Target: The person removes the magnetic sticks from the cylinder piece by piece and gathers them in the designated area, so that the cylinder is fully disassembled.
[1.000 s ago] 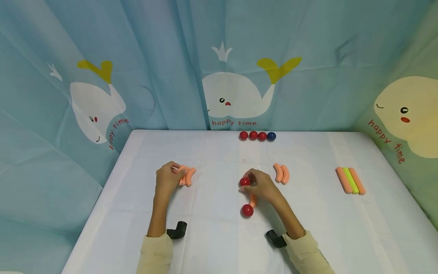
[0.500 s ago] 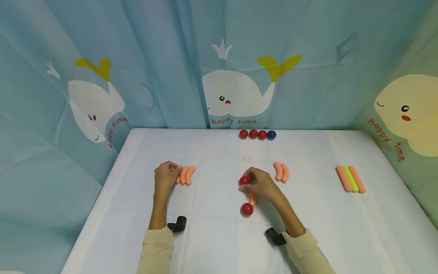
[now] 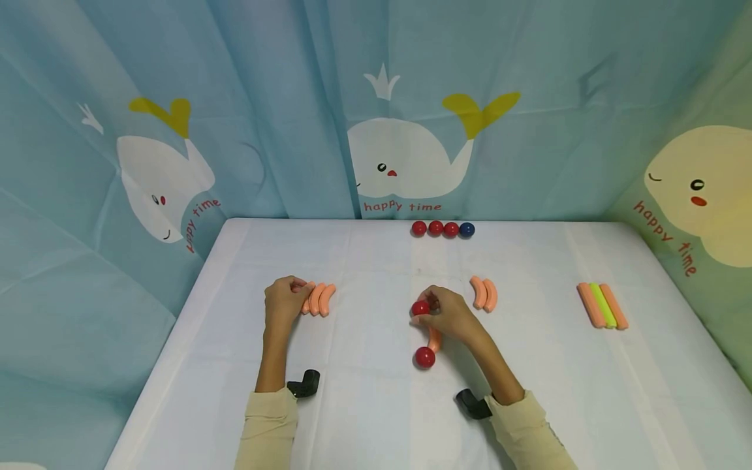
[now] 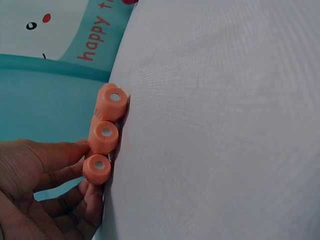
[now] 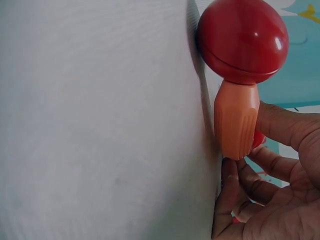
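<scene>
My left hand (image 3: 284, 301) pinches the leftmost of three curved orange magnetic sticks (image 3: 314, 299) lying side by side. In the left wrist view, pale round discs show in the ends of these orange sticks (image 4: 106, 132), and the thumb and fingers lie around the lowest one. With my right hand (image 3: 451, 317) I grip a red ball (image 3: 420, 309) at the far end of another curved orange stick (image 3: 434, 339). A second red ball (image 3: 425, 357) touches that stick's near end. The right wrist view shows this near ball (image 5: 242, 40) large, with the gripped one mostly hidden behind.
Three red balls (image 3: 435, 228) and a blue ball (image 3: 467, 230) stand in a row along the table's back edge. Two curved orange sticks (image 3: 484, 294) lie right of my right hand. Farther right are straight sticks, two orange and one yellow-green (image 3: 603, 305).
My left hand has shifted slightly left, and the three curved sticks there now show more fully, side by side. The right hand keeps its place on the red ball.
</scene>
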`<state>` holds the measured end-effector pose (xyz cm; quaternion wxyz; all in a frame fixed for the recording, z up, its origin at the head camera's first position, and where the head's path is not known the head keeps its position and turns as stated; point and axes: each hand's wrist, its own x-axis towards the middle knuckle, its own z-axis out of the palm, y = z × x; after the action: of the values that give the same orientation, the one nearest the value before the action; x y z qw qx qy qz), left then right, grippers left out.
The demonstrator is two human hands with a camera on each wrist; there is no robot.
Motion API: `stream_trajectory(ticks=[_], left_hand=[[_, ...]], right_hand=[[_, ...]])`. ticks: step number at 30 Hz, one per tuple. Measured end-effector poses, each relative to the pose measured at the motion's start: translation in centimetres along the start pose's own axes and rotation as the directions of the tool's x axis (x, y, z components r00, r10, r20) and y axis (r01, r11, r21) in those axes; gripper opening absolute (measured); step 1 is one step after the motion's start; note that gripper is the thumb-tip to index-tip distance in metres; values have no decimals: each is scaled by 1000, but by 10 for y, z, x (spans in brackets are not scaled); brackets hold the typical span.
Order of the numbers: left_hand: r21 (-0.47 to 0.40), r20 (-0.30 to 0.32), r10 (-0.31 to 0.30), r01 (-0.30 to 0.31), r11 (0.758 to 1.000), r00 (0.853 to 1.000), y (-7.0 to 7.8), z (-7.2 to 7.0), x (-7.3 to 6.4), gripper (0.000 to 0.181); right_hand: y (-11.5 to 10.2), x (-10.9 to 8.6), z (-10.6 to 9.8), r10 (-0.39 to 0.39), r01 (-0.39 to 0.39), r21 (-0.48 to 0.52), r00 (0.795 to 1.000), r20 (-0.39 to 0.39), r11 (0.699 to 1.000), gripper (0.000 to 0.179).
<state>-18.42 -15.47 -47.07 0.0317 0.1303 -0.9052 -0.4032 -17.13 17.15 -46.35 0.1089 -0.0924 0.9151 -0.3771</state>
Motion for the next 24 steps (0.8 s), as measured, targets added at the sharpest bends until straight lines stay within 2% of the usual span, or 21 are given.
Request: stream_trajectory(ticks=[11,15,18,20,24], left_hand=[[1,36,-27,27,1000,999,2,-4,-1,30],[-7,19,-9,9,1000,1000,4,-4,-3,30],[-9,-16,70,-70,997,997,9,-6,-5,30],[-33,-38,134,-135,990,990,15,-5,-8,29],[-117,-46,268,-272,955,962,35,0,-17,25]], right_hand=[[-1,-2,-1,6,-6,-12,1000,3,1000,36],[0,-3,-1,15,-14,-5,1000,3,1000,39],[1,-5,-1,23,-23,4,1000,5,1000,42],[2,-7,-2,30,-30,8,1000,6,1000,44],[1,-16,-4,49,-49,0,999,3,999,41]])
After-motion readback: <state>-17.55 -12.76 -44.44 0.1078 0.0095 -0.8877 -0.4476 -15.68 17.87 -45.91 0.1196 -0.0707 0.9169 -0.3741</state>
